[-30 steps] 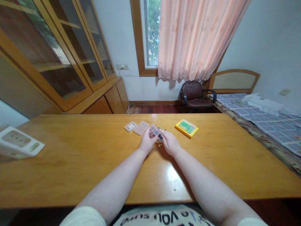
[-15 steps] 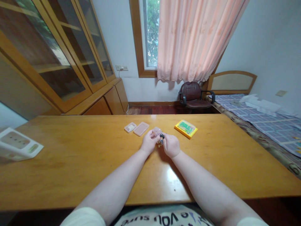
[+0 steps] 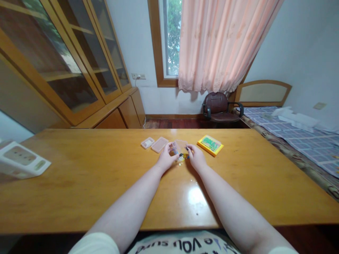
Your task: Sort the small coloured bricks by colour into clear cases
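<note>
Both my hands rest on the wooden table (image 3: 79, 176) near its middle. My left hand (image 3: 165, 160) is curled round the left side of a small clear plastic box (image 3: 178, 146) that stands on the table. My right hand (image 3: 196, 157) is closed in a pinch just right of the box, over a little heap of tiny yellow and blue pieces (image 3: 181, 158). What the right fingertips grip is too small to name.
A clear lid (image 3: 159, 144) and a smaller clear case (image 3: 147, 142) lie left of the box. A yellow flat box (image 3: 210, 144) lies to the right. A white carton (image 3: 21, 163) sits at the table's left edge. Beyond are a cabinet, a chair and a bed.
The clear box has come down from between my raised hands onto the table. My right hand moved off it to the right and lowered to the small pieces.
</note>
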A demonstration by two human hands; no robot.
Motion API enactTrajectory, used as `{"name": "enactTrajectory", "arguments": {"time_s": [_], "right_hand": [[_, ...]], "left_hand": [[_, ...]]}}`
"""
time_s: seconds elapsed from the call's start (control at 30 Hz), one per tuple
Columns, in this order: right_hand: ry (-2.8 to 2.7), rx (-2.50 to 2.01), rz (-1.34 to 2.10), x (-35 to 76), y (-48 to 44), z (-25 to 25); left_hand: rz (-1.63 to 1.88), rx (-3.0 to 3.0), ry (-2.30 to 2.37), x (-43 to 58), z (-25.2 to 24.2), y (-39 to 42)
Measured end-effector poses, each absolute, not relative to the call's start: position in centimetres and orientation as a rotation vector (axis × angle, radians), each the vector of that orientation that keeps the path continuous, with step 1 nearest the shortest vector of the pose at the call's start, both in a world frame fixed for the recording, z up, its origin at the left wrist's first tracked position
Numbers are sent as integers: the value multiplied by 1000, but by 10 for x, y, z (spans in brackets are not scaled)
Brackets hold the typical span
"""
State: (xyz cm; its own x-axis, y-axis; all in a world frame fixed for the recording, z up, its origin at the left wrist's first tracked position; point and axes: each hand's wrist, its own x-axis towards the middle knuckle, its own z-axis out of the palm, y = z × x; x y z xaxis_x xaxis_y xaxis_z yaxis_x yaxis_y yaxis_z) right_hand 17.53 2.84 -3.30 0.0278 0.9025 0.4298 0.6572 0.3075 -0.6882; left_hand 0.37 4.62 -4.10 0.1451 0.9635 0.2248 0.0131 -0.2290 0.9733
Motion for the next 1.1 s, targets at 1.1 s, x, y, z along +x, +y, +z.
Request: {"name": "enactTrajectory", "arguments": {"time_s": [1.1], "right_hand": [[-1856, -1062, 509, 173, 17, -24]], "left_hand": [[1382, 1645, 1075, 1, -33, 41]]}}
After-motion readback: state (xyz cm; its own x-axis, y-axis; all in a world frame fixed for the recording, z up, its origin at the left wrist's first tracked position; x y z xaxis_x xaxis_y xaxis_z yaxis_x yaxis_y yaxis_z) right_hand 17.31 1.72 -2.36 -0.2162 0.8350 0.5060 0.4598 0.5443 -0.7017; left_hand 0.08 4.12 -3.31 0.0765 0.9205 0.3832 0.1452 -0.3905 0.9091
